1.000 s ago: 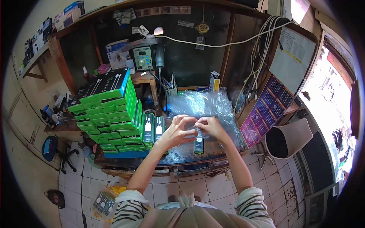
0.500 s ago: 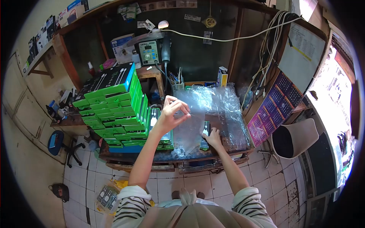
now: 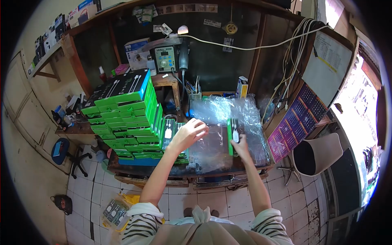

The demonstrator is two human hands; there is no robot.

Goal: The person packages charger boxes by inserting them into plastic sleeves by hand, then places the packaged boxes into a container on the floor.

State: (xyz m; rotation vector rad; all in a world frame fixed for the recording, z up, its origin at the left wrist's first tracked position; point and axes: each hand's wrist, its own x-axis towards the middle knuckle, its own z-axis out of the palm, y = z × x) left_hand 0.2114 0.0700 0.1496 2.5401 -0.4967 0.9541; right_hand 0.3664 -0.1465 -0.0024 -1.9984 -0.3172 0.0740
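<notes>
In my right hand (image 3: pixel 241 147) is a slim black-and-green cable box (image 3: pixel 230 136), tilted on its edge, with a white cable picture on its face. My left hand (image 3: pixel 190 134) is closed in a pinch at the edge of a thin clear plastic film (image 3: pixel 210 149), which spreads across the table between both hands. The film's outline is faint and partly blurred. Close to my left wrist stand several more cable boxes (image 3: pixel 168 132), beside a tall stack of green-sided boxes (image 3: pixel 122 110).
Crumpled clear plastic wrap (image 3: pixel 249 110) covers the back right of the wooden table (image 3: pixel 212 165). A hot-air station (image 3: pixel 165 59) sits on a small wooden stand behind. Cables (image 3: pixel 302 53) hang at the right, above a white chair (image 3: pixel 316 149). A yellow bag (image 3: pixel 130 200) lies on the floor.
My right hand has lifted the cable box off the table and moved it right, tilting it. My left hand has come down and slightly right, and the raised film has dropped lower.
</notes>
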